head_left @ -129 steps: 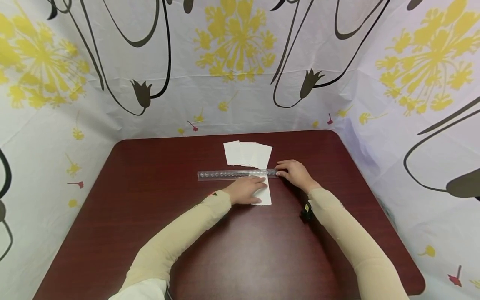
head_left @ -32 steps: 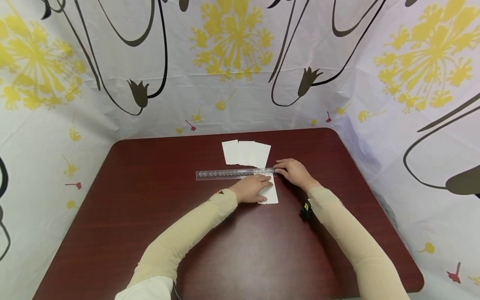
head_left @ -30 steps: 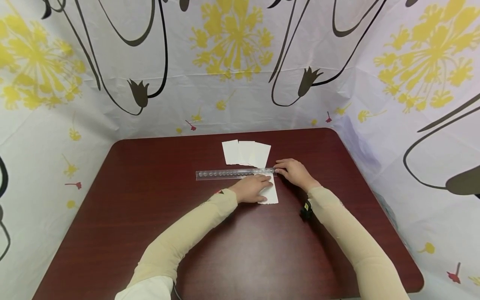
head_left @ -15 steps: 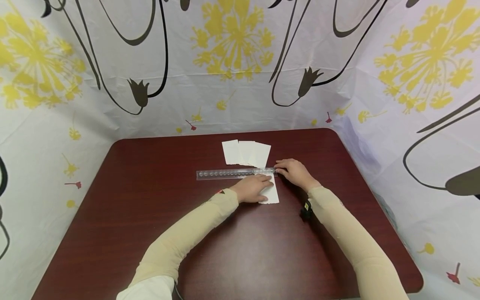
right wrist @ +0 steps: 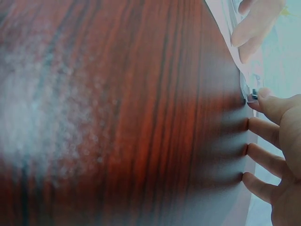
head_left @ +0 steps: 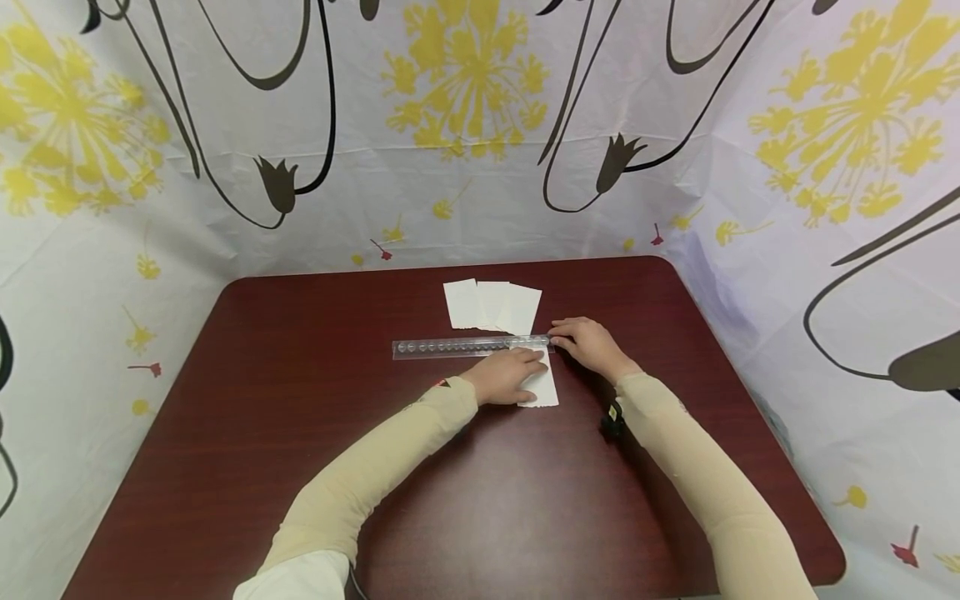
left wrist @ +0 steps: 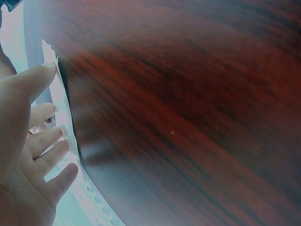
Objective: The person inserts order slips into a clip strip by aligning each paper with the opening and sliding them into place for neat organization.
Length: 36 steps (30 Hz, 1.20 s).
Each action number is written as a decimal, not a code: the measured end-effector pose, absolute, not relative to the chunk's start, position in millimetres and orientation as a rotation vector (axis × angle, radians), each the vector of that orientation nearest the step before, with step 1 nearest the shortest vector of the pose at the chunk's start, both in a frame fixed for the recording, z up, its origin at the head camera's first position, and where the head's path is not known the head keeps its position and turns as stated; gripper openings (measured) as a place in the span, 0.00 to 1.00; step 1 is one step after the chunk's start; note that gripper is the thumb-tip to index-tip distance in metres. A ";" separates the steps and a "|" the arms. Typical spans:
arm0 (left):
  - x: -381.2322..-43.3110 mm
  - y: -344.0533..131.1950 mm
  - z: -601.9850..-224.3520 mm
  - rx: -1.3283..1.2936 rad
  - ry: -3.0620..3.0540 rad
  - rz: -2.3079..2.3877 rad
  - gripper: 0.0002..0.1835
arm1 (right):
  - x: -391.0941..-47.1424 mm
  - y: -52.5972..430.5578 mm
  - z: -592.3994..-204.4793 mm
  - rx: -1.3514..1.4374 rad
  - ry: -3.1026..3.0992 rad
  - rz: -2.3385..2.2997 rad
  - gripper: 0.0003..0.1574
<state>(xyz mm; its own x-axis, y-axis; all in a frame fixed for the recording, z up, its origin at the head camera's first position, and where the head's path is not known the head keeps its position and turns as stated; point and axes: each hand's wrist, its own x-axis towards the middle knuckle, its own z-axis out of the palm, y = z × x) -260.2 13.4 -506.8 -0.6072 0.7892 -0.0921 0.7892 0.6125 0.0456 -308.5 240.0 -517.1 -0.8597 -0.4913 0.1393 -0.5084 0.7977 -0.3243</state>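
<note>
In the head view, a clear ruler (head_left: 442, 347) with a row of round marks lies crosswise on the table. My left hand (head_left: 504, 377) rests with extended fingers on a narrow white paper strip (head_left: 542, 390) with a ragged near edge. The strip's far end lies at the ruler, where my fingertips partly cover it. My right hand (head_left: 588, 346) holds the ruler's right end. In the right wrist view, its thumb and index finger meet at that end beside a small dark piece (right wrist: 255, 94), its other fingertips touching the table.
Several white paper pieces (head_left: 492, 306) overlap in a fan beyond the ruler. The dark red-brown table (head_left: 285, 400) has rounded corners. A white flower-patterned cloth (head_left: 360, 192) hangs behind it and at the sides. A black wrist device (head_left: 612, 423) sits at my right cuff.
Since the oldest frame, my left hand and the paper strip have shifted slightly right along the ruler. My right hand and the ruler stay nearly in place. Over the last second, hardly anything moves.
</note>
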 end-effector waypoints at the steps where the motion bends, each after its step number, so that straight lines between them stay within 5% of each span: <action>1: -260.0 13.3 -506.5 1.336 2.726 0.000 0.32 | -308.4 239.9 -517.0 0.814 -2.934 0.552 0.19; 36: -291.8 -13.4 -471.4 1.139 2.810 0.362 0.28 | -305.6 237.3 -516.6 0.733 -2.978 0.583 0.19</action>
<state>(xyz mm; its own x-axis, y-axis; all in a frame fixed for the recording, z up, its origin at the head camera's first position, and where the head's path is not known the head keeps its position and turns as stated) -291.8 -13.4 -471.4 -0.7185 0.6955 0.0074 0.6746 0.6943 0.2506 -305.6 237.3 -516.6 -0.8895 -0.4443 0.1063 -0.4517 0.8201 -0.3514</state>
